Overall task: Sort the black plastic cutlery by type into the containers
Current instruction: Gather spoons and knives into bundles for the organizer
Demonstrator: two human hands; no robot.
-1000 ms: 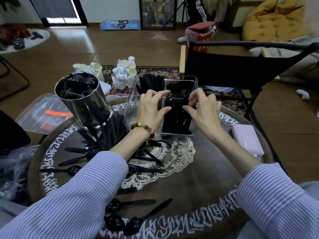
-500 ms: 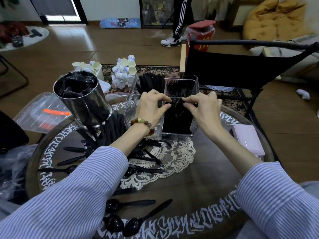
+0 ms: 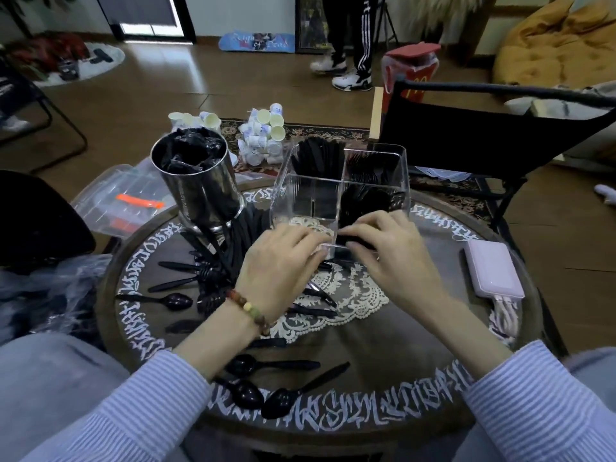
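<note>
Now both curled, left hand (image 3: 280,258), right hand (image 3: 386,248), touching clear container (image 3: 405,175) near rim

Dim indoor light, wide-angle view with soft detail.

Daylight enters from a window (image 3: 146,15) at far left and leaves a pale sheen on the wooden floor (image 3: 186,78) below it. The round table (image 3: 383,348) is dull and dark, with faint glints on the metal canister (image 3: 200,191) and the edges of the clear container (image 3: 340,181). Both hands look slightly smeared by motion. Straight lines bow toward the frame's edges, and the near sleeves are stretched and soft.
</note>
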